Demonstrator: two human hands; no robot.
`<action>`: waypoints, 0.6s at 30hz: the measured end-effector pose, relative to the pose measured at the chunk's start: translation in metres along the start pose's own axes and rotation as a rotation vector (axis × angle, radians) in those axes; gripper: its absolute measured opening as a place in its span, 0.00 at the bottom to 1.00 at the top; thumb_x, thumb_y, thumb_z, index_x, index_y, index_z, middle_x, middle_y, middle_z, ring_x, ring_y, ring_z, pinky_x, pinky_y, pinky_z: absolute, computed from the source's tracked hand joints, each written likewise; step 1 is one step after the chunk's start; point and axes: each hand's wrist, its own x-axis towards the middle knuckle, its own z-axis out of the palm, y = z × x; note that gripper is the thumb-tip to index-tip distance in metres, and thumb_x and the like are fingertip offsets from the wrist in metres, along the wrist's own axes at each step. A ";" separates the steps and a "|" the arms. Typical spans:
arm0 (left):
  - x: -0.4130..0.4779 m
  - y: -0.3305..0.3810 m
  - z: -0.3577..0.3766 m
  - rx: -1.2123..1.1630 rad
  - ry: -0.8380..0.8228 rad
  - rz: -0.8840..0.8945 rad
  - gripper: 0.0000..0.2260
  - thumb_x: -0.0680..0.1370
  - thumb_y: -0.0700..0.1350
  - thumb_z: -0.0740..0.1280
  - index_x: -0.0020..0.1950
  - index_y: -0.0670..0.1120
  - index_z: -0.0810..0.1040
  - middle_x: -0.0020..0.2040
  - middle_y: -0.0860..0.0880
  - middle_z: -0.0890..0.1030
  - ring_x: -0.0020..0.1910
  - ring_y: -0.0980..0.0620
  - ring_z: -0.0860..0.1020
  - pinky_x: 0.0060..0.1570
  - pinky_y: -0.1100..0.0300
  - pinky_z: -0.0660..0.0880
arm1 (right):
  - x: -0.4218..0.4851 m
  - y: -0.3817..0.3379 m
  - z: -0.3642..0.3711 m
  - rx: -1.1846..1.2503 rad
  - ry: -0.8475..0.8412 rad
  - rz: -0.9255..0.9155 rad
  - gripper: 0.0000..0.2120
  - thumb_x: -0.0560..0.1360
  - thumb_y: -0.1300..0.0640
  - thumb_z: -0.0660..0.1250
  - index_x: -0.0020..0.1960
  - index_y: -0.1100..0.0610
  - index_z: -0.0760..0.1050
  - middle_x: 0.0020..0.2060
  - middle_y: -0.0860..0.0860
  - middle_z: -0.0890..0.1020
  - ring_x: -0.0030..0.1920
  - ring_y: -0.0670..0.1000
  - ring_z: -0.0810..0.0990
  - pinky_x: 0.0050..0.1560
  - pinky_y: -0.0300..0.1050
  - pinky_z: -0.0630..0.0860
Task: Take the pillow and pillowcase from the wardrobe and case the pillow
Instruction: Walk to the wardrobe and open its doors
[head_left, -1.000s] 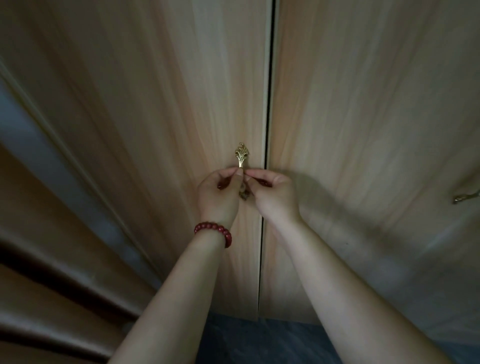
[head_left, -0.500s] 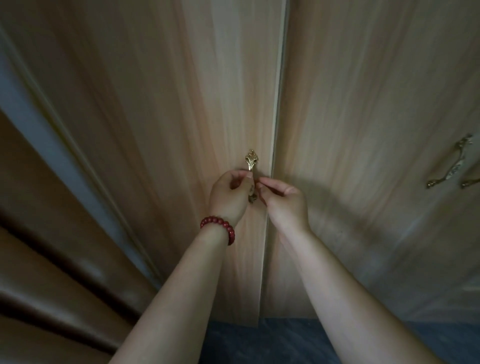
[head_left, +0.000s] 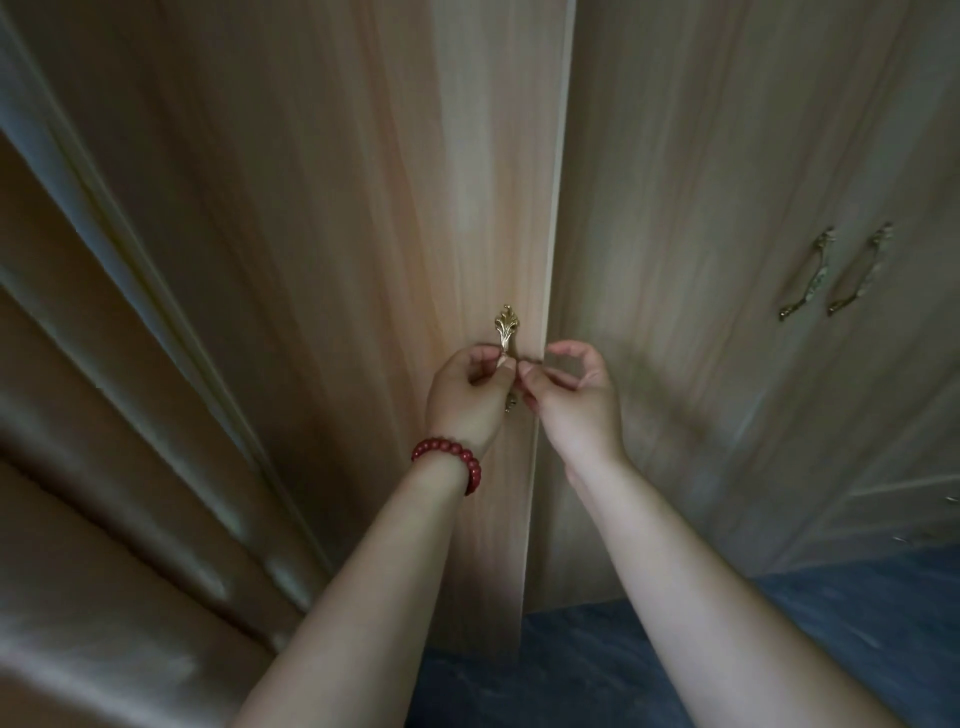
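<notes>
Both bare forearms reach up and forward from the lower edge, converging slightly, and the hands meet side by side. The left hand (head_left: 465, 397), its back toward the camera, curls its fingers (head_left: 482, 357) round an ornate gold-coloured metal door handle (head_left: 506, 327). A red bead bracelet (head_left: 439, 447) circles the left wrist. The right hand (head_left: 579, 402) sits just beside it, thumb and forefinger bent toward each other as in a pinch; what they close on is hidden.

Home bedroom: wooden wardrobe (head_left: 311, 260) doors.
</notes>
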 end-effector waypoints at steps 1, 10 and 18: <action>-0.003 0.001 -0.002 -0.008 -0.004 -0.001 0.03 0.75 0.40 0.67 0.47 0.46 0.76 0.41 0.54 0.79 0.39 0.62 0.76 0.38 0.78 0.70 | -0.005 0.000 0.001 -0.008 0.005 0.003 0.17 0.71 0.64 0.70 0.53 0.47 0.70 0.40 0.52 0.85 0.45 0.52 0.83 0.57 0.55 0.77; -0.027 0.001 -0.020 -0.008 -0.037 -0.010 0.04 0.75 0.40 0.67 0.48 0.47 0.76 0.40 0.54 0.79 0.39 0.59 0.77 0.38 0.73 0.72 | -0.035 -0.012 0.006 -0.112 -0.028 0.050 0.29 0.72 0.66 0.66 0.71 0.57 0.63 0.38 0.45 0.82 0.41 0.41 0.80 0.41 0.31 0.74; -0.043 0.006 -0.034 0.045 -0.066 -0.009 0.04 0.75 0.41 0.67 0.48 0.47 0.76 0.40 0.56 0.78 0.38 0.62 0.75 0.35 0.77 0.70 | -0.057 -0.016 0.008 -0.241 0.049 0.012 0.25 0.72 0.65 0.67 0.68 0.55 0.68 0.43 0.50 0.79 0.45 0.46 0.78 0.47 0.37 0.73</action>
